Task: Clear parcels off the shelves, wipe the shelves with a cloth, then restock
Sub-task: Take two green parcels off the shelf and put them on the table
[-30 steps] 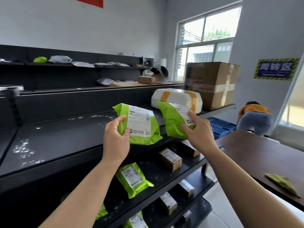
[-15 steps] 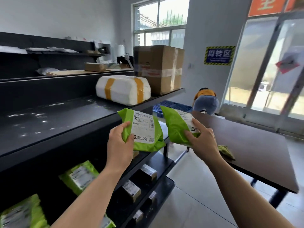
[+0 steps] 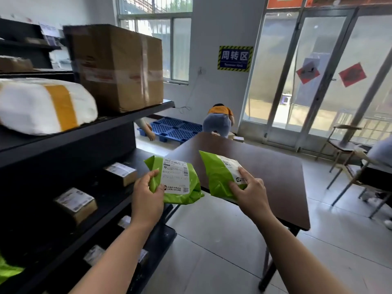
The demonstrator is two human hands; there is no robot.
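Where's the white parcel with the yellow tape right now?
Head view, far left: the white parcel with yellow tape lies on the upper shelf, just left of the large cardboard box and above the small boxes one level down.

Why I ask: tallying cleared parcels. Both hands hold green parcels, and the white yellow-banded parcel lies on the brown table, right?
No: head view shows the white parcel on the black shelf, not the table. The left hand and right hand do hold green parcels.

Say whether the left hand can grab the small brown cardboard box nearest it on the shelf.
Probably not now: the left hand grips a green plastic parcel, though the small cardboard box lies close.
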